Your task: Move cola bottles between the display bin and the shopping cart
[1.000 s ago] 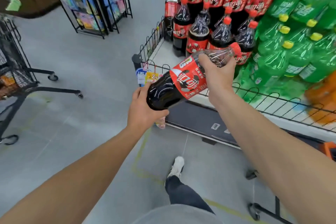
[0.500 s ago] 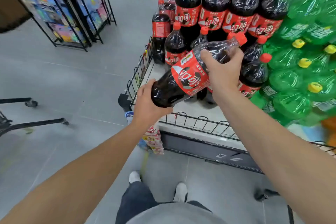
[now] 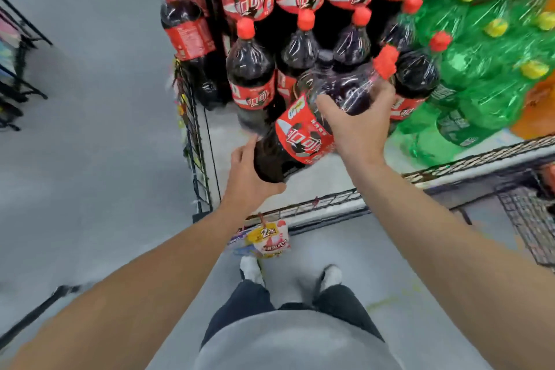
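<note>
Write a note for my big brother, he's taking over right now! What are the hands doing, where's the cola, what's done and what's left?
Left hand: grips the base of the cola bottle.
Right hand: grips its upper body, below the red cap.
The bottle is tilted, in the air over the display bin, cap toward the standing cola bottles.
Done: bottle carried over the bin.
Left: stand it on the bare bin floor by the others, let go. The cart's contents are not in view.
</note>
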Motion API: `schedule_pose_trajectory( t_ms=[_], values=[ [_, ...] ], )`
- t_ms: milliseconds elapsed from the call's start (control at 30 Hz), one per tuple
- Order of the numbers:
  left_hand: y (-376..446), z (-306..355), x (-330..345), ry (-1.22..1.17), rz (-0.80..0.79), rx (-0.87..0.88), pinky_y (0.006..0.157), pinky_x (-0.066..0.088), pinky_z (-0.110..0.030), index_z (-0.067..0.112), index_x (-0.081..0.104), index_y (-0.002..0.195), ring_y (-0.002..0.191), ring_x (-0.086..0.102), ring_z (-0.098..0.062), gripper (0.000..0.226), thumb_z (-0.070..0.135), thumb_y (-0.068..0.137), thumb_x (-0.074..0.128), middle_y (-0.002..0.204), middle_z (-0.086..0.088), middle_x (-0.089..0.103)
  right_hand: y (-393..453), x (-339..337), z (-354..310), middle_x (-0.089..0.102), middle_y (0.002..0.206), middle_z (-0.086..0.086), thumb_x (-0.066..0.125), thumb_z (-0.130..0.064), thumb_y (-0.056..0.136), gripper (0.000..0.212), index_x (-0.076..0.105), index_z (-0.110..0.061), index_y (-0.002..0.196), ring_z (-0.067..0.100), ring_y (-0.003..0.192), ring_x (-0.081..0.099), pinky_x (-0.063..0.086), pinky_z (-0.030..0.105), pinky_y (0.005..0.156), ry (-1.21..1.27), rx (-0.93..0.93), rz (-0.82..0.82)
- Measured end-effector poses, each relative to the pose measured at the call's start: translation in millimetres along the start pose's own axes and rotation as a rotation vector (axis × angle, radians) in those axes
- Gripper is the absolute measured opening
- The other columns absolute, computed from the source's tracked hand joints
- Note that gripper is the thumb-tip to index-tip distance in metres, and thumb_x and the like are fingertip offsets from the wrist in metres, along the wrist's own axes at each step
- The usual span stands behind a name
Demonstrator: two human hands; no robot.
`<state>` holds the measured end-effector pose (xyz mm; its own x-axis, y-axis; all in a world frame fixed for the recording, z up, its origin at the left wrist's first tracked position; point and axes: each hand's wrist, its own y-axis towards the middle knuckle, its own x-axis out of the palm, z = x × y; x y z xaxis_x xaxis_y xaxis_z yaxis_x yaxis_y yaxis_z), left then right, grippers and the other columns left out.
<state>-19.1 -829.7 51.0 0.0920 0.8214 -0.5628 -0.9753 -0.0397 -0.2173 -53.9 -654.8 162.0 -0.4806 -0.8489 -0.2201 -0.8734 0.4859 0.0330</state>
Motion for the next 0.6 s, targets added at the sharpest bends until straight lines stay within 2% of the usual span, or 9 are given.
schedule_pose_trajectory(
  t_ms=[67, 167, 267, 300, 367, 467, 533, 600],
  values=[
    [7, -11, 1, 0.015, -0.071, 0.011, 0.101, 0.030, -0.021, 0.025, 0.019, 0.158, 0.131, 0.037, -0.017, 0.123, 0.022, 0.061, 0.095, 0.145, -0.005, 0.033, -10, 4, 9, 0.063, 0.124, -0.001, 0.087, -0.030, 0.069, 0.066, 0.048, -0.027, 0.122, 0.010, 0.113, 0.063, 0.049, 0.022, 0.097, -0.003, 0.004, 0.061],
    [14, -24, 3, 0.054, -0.174, -0.003, 0.104, 0.028, -0.021, 0.027, 0.019, 0.158, 0.134, 0.039, -0.019, 0.124, 0.021, 0.060, 0.095, 0.149, -0.005, 0.031, -23, 5, 25, 0.063, 0.120, -0.003, 0.087, -0.020, 0.073, 0.064, 0.048, -0.021, 0.124, -0.002, 0.105, 0.063, 0.047, 0.011, 0.090, -0.009, 0.038, 0.117],
    [23, -37, 5, 0.094, -0.237, -0.001, 0.101, 0.026, -0.018, 0.025, 0.024, 0.156, 0.134, 0.041, -0.022, 0.122, 0.019, 0.058, 0.095, 0.150, -0.008, 0.031, -32, 9, 36, 0.063, 0.123, 0.001, 0.088, -0.029, 0.069, 0.072, 0.048, -0.018, 0.128, 0.009, 0.111, 0.064, 0.052, 0.028, 0.100, -0.035, 0.074, 0.152],
    [28, -40, 7, 0.105, -0.255, -0.001, 0.102, 0.027, -0.019, 0.024, 0.025, 0.156, 0.134, 0.041, -0.023, 0.121, 0.018, 0.057, 0.095, 0.151, -0.009, 0.032, -33, 12, 39, 0.062, 0.124, 0.002, 0.087, -0.031, 0.068, 0.074, 0.048, -0.017, 0.129, 0.011, 0.112, 0.064, 0.052, 0.030, 0.101, -0.042, 0.082, 0.162],
    [36, -46, 10, 0.124, -0.294, -0.001, 0.104, 0.030, -0.022, 0.022, 0.026, 0.155, 0.134, 0.041, -0.024, 0.121, 0.018, 0.057, 0.095, 0.150, -0.010, 0.033, -34, 17, 45, 0.062, 0.124, 0.004, 0.087, -0.028, 0.068, 0.072, 0.047, -0.017, 0.127, 0.010, 0.111, 0.064, 0.051, 0.023, 0.099, -0.057, 0.093, 0.176],
    [47, -54, 18, 0.145, -0.319, 0.011, 0.098, 0.032, -0.021, 0.022, 0.030, 0.153, 0.132, 0.042, -0.023, 0.116, 0.016, 0.056, 0.094, 0.147, -0.011, 0.038, -35, 23, 56, 0.061, 0.125, 0.004, 0.088, -0.022, 0.070, 0.071, 0.047, -0.016, 0.128, 0.008, 0.112, 0.062, 0.047, 0.014, 0.096, -0.080, 0.098, 0.200],
    [53, -60, 22, 0.149, -0.323, 0.023, 0.095, 0.031, -0.018, 0.021, 0.032, 0.152, 0.131, 0.043, -0.024, 0.114, 0.016, 0.056, 0.093, 0.145, -0.010, 0.040, -37, 26, 63, 0.061, 0.125, 0.002, 0.088, -0.024, 0.070, 0.072, 0.047, -0.016, 0.129, 0.008, 0.114, 0.061, 0.047, 0.015, 0.099, -0.101, 0.096, 0.203],
    [58, -64, 24, 0.157, -0.332, 0.043, 0.098, 0.033, -0.020, 0.019, 0.032, 0.153, 0.132, 0.042, -0.025, 0.114, 0.016, 0.057, 0.093, 0.146, -0.010, 0.041, -38, 28, 69, 0.060, 0.125, 0.000, 0.088, -0.025, 0.071, 0.070, 0.046, -0.021, 0.127, 0.007, 0.114, 0.061, 0.047, 0.015, 0.098, -0.101, 0.107, 0.221]
  ],
)
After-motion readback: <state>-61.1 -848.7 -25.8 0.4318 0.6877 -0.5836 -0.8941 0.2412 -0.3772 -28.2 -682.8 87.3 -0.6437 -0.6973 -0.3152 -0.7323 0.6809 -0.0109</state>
